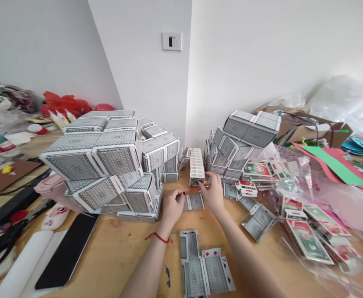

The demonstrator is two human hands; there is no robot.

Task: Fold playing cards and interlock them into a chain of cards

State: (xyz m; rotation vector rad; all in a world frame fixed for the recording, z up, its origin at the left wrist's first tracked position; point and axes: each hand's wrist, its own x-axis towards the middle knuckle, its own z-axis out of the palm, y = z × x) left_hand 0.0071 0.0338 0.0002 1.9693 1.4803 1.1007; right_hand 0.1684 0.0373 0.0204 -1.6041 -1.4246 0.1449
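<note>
My left hand (173, 205) is closed, fingers bent together beside a joined strip of grey-backed playing cards (196, 202). A small dark spot shows at its fingertips; what they hold is hidden. My right hand (213, 192) has its thumb and forefinger apart at the near right corner of a long row of pale card boxes (196, 161). Nearer me lie several joined, partly folded playing cards (194, 271), two with faces showing. A large structure of folded playing cards (107, 161) stands on the left, and a second card structure (234, 145) rises on the right.
Loose red and green card packs (308, 240) lie on clear plastic at right, near folded grey cards (258, 222). A black phone (68, 252), black-handled scissors (6, 238) and a white roll (29, 265) lie at left. A wall corner stands behind.
</note>
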